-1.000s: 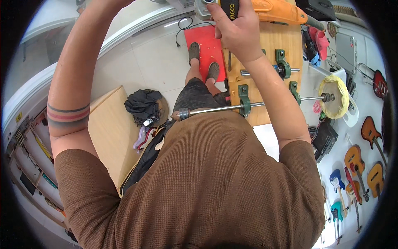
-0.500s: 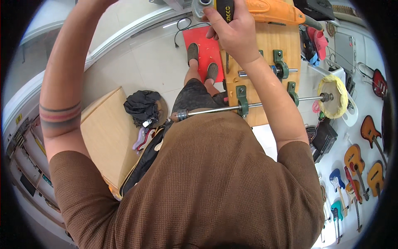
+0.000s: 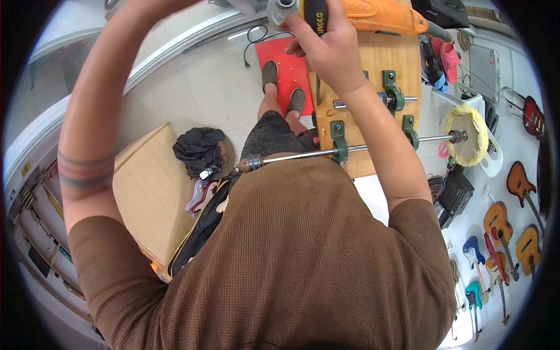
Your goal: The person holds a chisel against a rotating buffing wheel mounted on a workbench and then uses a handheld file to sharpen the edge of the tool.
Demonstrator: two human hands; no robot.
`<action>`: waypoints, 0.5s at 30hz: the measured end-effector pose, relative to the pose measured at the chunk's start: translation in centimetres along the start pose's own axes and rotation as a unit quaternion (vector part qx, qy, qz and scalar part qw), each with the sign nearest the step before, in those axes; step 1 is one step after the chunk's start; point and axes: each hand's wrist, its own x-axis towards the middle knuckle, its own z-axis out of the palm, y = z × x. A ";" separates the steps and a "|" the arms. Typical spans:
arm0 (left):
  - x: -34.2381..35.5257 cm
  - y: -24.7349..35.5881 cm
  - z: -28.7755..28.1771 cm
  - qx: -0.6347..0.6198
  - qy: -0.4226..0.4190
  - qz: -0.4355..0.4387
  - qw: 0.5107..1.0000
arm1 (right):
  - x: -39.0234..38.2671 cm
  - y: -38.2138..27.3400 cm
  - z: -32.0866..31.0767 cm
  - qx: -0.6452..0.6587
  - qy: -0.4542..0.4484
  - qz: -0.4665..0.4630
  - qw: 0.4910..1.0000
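Observation:
At the top edge, my right hand point(image 3: 329, 52) is closed round an orange corded power tool point(image 3: 385, 16) with a rounded grey metal head point(image 3: 282, 10) and a black sleeve. It looks like an angle grinder or polisher, partly cut off by the frame. My left forearm point(image 3: 96, 111), banded with dark and red stripes, reaches up and leaves the view at the top; the left hand is outside the picture. Below my right hand, a wooden bench point(image 3: 370, 52) carries a long steel shaft point(image 3: 303, 154) in green bearing blocks point(image 3: 339, 142).
A yellow-edged round pad point(image 3: 466, 135) sits on the shaft's right end. At left lie a pale wooden panel point(image 3: 151, 192) and black cloth point(image 3: 198, 149). A person's legs point(image 3: 268, 105) stand on a red mat point(image 3: 282, 55). Several guitars point(image 3: 497, 224) hang at right.
My left forearm has swung slightly to the right at the top and is blurred. My right hand keeps its grip on the power tool, nearly still.

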 end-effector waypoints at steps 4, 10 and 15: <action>2.1 -1.9 -2.3 -0.156 0.093 0.000 0.983 | -0.2 -0.2 0.0 0.004 -0.011 0.020 1.000; 2.6 -2.7 -1.5 -0.040 -0.035 0.062 0.997 | 0.1 -0.1 0.0 -0.011 -0.013 -0.030 0.999; 0.3 0.4 -1.5 -0.192 0.019 0.019 0.981 | 0.0 0.4 0.1 -0.019 -0.003 -0.013 1.000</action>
